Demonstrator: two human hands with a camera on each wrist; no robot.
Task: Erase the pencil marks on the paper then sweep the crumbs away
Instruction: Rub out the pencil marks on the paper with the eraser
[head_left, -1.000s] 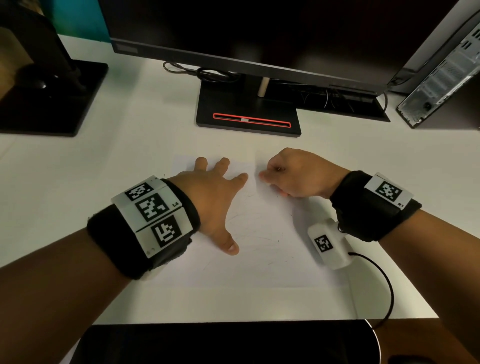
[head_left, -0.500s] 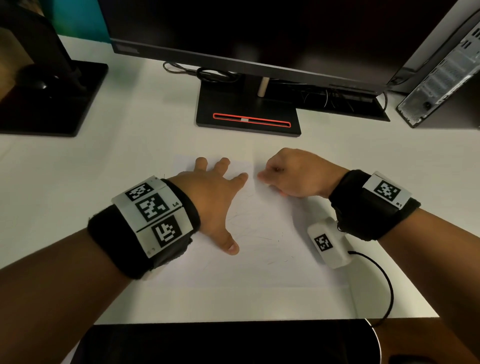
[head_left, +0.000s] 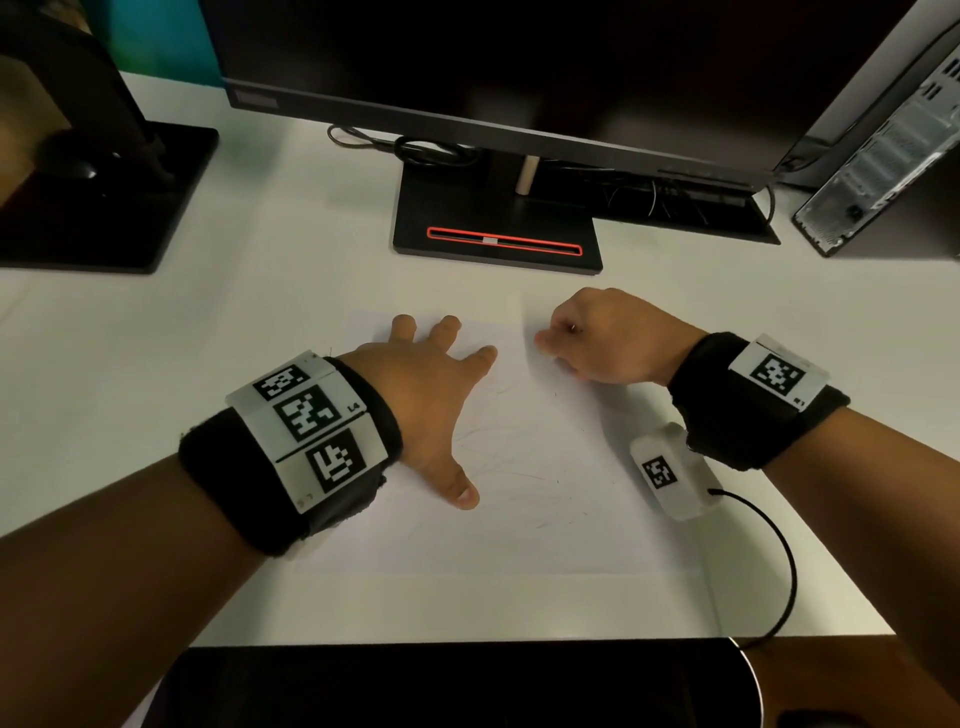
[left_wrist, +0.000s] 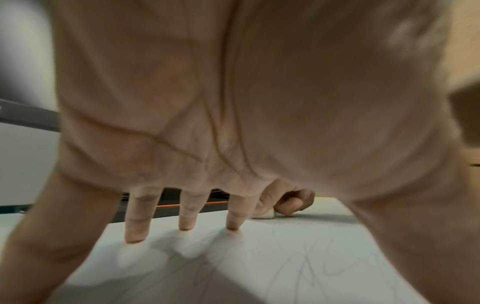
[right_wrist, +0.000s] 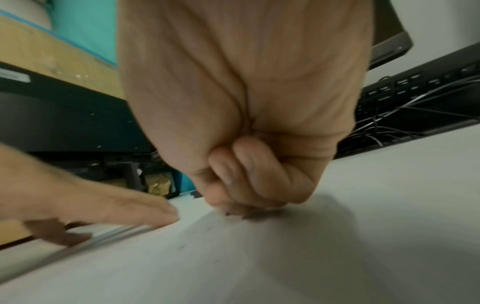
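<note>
- One white worktop (head_left: 156, 364) carries everything, with a monitor stand (head_left: 496, 228) at its far side.
- Lying flat on it, near the front edge, is the sheet of paper (head_left: 519, 519); faint pencil marks (head_left: 498, 452) still cross its middle and right part.
- Spread flat on the sheet's left part, the left hand (head_left: 421, 395) pins it with straight fingers (left_wrist: 185, 214), tips pressed to the paper.
- At the sheet's far right part, the right hand (head_left: 608, 338) is curled into a fist, its fingers pinching a small white eraser (left_wrist: 263, 215) whose underside touches the paper.
- Dark crumbs (right_wrist: 228, 214) lie just under that fist.
- Judged from this, erasing is the step in hand and well short of done, since most scribbles lie nearer than the eraser.
- Next, the eraser probably has to rub nearer, toward the scribbles, while the left hand holds the sheet from creeping; sweeping comes afterwards.
</note>
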